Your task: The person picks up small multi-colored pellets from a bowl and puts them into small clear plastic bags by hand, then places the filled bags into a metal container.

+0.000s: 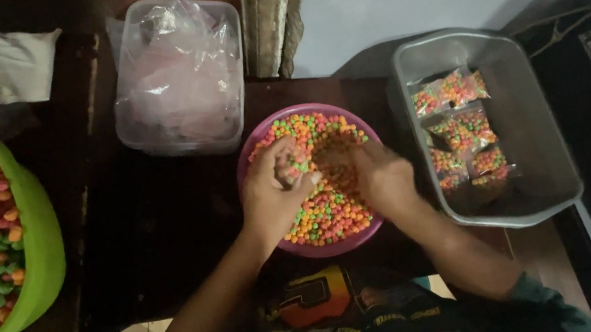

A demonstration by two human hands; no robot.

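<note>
Two hands work in a purple bowl [256,166] of small colored candies [327,212] at the table's middle. Our left hand [274,193] is curled around a small clear bag [287,166] with candies in it, fingers closed on it over the bowl's left part. Our right hand [380,176] is cupped down into the candies at the bowl's right; we cannot tell whether it has hold of any. Right of the bowl, a gray tray [537,143] holds filled packets [464,133]. Left, a green basin [38,262] has more candies. Behind the bowl, a clear tub [149,138] holds plastic bags.
</note>
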